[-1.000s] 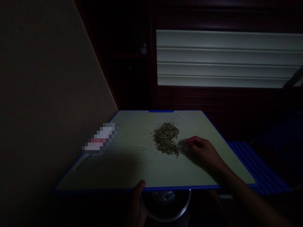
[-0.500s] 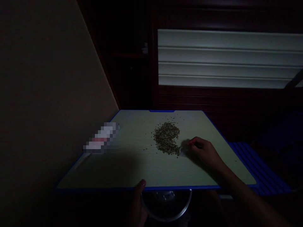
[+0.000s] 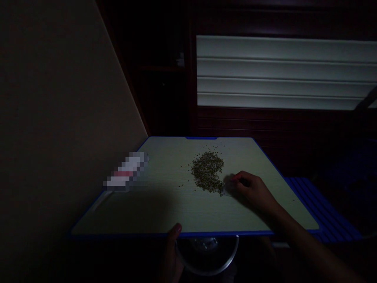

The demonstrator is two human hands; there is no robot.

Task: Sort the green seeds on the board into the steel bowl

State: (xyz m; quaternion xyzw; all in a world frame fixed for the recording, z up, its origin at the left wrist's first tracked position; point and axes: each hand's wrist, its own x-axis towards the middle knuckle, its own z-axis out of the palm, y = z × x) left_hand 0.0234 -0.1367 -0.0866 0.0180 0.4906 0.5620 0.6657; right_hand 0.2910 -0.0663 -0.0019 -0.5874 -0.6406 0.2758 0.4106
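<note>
A pile of small greenish-brown grains (image 3: 207, 172) lies on a pale table with a blue rim (image 3: 165, 235). My right hand (image 3: 253, 192) rests on the table just right of the pile, fingers curled and pinched at the pile's lower right edge; what they hold is too small and dim to name. My left hand (image 3: 172, 253) grips the rim of a round metal bowl (image 3: 207, 255) held just under the table's near edge. The scene is very dark.
A blurred white and red object (image 3: 126, 171) lies at the table's left edge. A beige wall stands at the left. White slatted panels (image 3: 282, 72) are behind. A blue slatted surface (image 3: 324, 212) sits at the right, lower than the table.
My right hand has stayed at the pile's lower right edge, shifting only slightly. The left hand and bowl have not moved.
</note>
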